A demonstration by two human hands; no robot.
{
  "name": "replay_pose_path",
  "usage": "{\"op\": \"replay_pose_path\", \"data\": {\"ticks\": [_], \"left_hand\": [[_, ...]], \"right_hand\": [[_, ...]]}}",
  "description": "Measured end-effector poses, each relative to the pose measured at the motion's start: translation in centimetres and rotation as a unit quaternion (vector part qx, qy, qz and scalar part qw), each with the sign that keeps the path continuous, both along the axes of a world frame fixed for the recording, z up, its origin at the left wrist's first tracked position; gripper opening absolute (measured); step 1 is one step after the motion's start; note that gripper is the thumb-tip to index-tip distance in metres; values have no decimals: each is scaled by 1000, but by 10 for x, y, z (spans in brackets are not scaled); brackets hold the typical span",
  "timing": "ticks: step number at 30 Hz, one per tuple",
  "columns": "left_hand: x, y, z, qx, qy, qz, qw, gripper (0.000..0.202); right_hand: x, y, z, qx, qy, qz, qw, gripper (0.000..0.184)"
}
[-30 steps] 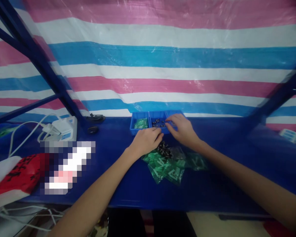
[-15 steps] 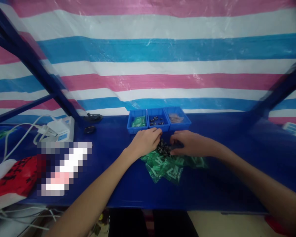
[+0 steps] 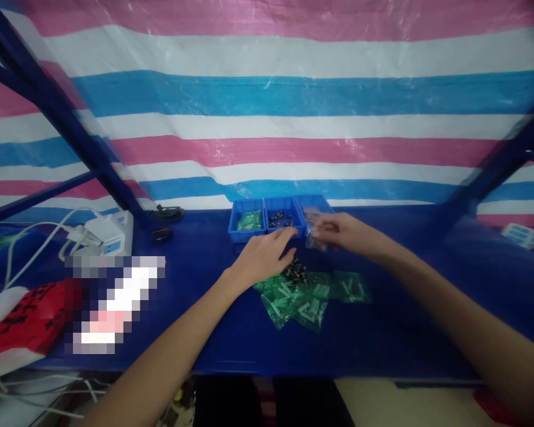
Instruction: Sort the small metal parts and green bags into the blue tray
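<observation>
My left hand (image 3: 263, 255) hovers beside a small pile of black parts (image 3: 296, 270), its thumb and fingers apart with nothing visible between them. Green plastic packets (image 3: 309, 305) with white print lie beneath and in front of that pile. My right hand (image 3: 336, 231) is at the front of the right blue bin (image 3: 323, 203), fingers pinched on a small clear plastic packet (image 3: 312, 237), blurred. In the left blue bin (image 3: 233, 228) are more green packets. The middle blue bin (image 3: 271, 207) holds several loose black parts.
On the left of the blue table (image 3: 196, 320) are a white power strip (image 3: 124, 231) with cables, a dark oval object (image 3: 161, 235) and a red-and-white bag (image 3: 31, 314). Blue frame posts (image 3: 66, 118) stand at both sides, before a striped sheet (image 3: 293, 95).
My right hand has moved from the black pile up to the right bin and now pinches a clear packet. My left hand's thumb and fingers have spread apart.
</observation>
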State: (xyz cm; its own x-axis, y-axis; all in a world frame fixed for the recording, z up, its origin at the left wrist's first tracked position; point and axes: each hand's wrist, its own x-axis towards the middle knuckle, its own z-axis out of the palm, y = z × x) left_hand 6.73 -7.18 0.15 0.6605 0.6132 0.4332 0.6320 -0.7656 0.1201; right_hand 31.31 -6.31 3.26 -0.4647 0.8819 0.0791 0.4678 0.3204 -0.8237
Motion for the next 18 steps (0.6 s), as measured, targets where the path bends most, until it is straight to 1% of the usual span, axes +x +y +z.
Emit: {"op": "replay_pose_path", "data": {"ticks": [3,5,7,11,13,16,18], "left_hand": [[1,-1,0,5,-9,-5,1000,40],[1,-1,-1,11,-7,-11,1000,36],[1,0,-2,18,-6,-13,1000,32],[0,1,-3,50,-14,-10,999,34],[0,1,-3,72,-11,-22,997,29],[-1,2,-1,93,-23,-40,995,25],[-2,3,1,94,-51,-32,994,24]], "right_hand": [[-14,-3,-9,-4,57,-36,998,27],[-24,-7,-14,-15,76,-46,996,28],[-32,-11,-18,-25,90,-48,994,27],[-41,-17,-24,-40,101,-44,993,27],[-42,-18,-26,-42,96,-43,994,30],[-43,-18,-29,-21,92,-72,993,38],[-44,-19,-29,14,98,-96,990,43]]}}
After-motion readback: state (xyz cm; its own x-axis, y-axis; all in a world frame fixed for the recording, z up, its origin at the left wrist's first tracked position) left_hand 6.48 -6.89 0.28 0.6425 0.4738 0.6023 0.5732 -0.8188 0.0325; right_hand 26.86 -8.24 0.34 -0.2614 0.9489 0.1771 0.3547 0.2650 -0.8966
